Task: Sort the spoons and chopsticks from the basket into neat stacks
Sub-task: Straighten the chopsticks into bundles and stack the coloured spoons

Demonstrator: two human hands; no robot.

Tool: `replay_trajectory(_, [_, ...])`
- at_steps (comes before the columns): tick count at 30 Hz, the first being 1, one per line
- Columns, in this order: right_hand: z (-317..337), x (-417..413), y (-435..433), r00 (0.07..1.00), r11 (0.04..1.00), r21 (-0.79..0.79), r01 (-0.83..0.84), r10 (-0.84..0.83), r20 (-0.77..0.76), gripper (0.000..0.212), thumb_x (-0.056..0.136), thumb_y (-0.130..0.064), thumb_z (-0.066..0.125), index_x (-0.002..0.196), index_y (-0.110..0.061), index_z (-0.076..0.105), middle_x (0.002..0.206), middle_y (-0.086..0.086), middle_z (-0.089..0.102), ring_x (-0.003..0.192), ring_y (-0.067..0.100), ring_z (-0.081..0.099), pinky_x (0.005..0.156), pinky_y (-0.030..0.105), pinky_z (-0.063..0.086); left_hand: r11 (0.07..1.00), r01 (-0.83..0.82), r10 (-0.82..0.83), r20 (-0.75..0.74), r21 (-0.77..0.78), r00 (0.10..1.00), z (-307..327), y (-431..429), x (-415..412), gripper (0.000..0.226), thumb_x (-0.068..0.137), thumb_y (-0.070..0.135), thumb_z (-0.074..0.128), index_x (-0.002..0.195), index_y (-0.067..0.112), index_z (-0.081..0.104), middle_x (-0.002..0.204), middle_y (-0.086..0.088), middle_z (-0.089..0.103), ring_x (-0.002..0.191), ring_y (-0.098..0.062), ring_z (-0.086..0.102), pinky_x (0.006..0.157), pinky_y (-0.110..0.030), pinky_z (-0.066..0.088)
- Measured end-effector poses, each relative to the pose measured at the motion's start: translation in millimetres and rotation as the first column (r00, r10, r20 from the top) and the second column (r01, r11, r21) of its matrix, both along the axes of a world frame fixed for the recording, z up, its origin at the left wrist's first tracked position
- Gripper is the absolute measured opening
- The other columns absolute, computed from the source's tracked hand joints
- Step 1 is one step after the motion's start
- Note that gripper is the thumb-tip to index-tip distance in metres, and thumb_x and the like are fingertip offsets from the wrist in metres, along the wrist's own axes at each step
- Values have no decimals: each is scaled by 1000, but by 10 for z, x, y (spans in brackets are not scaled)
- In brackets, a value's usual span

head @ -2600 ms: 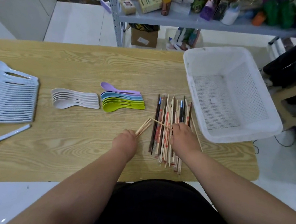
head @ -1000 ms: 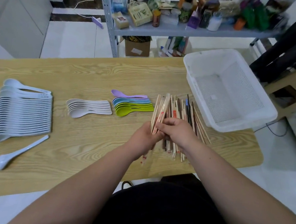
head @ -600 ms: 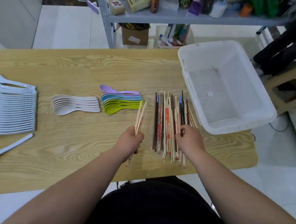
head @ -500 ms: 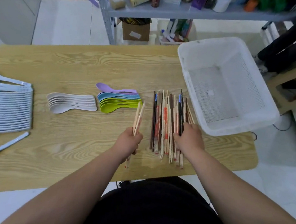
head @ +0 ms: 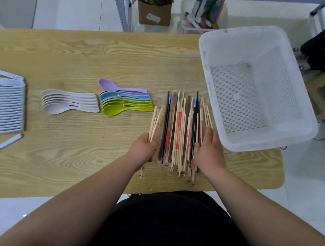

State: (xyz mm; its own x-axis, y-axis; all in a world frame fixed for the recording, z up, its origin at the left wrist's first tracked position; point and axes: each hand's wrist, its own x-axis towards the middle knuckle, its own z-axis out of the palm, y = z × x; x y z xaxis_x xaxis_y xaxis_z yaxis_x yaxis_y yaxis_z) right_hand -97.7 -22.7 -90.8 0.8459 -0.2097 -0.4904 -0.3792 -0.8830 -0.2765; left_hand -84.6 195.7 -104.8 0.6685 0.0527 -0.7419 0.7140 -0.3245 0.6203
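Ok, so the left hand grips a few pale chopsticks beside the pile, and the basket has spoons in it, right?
No: the head view shows the basket with nothing in it. The left hand does grip a few pale chopsticks beside the pile.

Nothing legible — the cardboard box's label (head: 153, 18) is too blurred.

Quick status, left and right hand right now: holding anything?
Left hand: grips a small bundle of pale chopsticks.
Right hand: open, fingers rest on the chopstick pile's right edge.
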Motion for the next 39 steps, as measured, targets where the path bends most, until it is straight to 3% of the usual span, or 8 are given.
replay_trajectory(4, [39,17,2,995,994,54,95,-95,5,59,104,-17,46,158,-19,22,165,1,12,118,8,32,93,21,34,999,40,-40,-6,23,999,1,-6,-17,11,94,26,56,91,18,50,69,-9,56,54,-23,53,54,-36,47])
replay_trajectory(8, [27,-36,7,989,989,60,138,-141,54,52,101,-16,54,150,-16,37,151,7,39,126,22,46,92,27,46,997,78,-78,-7,23,997,20,19,-62,11,96,25,56,90,18,48,71,-9,56,52,-21,52,51,-31,45])
replay_trajectory(11, [11,-44,-19,957,951,132,281,-288,36,53,98,-20,62,146,-15,41,145,7,51,99,14,55,74,20,43,996,91,-91,-3,-2,996,50,49,-84,11,97,23,56,93,15,49,71,-9,54,50,-19,50,49,-29,44])
replay_trajectory(15, [2,-34,-33,927,912,166,375,-374,-37,48,95,-27,68,138,-13,52,128,8,65,107,28,65,84,34,51,996,86,-86,-9,-28,996,36,98,-104,14,96,22,57,99,10,51,71,-9,53,52,-20,49,56,-36,47])
replay_trajectory(21, [46,-62,26,923,915,120,384,-379,-62,34,96,-29,67,123,-10,61,115,7,68,84,21,58,72,30,43,995,96,-97,-16,-36,995,63,164,-127,15,93,23,57,99,11,51,74,-10,53,57,-23,50,59,-40,47])
replay_trajectory(26, [37,-103,6,881,852,224,473,-462,-103,46,93,-30,70,133,-9,59,130,9,64,115,30,62,95,37,48,996,89,-90,-20,-29,996,108,218,-173,17,92,24,57,101,10,52,76,-10,54,57,-23,50,60,-40,47])
replay_trajectory(32, [60,-181,-9,794,724,348,596,-595,-121,33,96,-25,67,124,-7,67,121,9,67,98,25,62,98,43,52,996,68,-69,-17,-50,997,165,273,-207,12,94,22,55,99,12,51,78,-9,55,56,-22,51,59,-40,47])
replay_trajectory(39, [194,-215,152,705,512,554,657,-678,-209,49,95,-21,70,139,-4,55,128,8,66,116,26,63,104,43,50,973,-93,91,-17,-212,996,292,202,-181,5,96,11,54,100,9,50,78,-9,52,56,-16,46,52,-32,45])
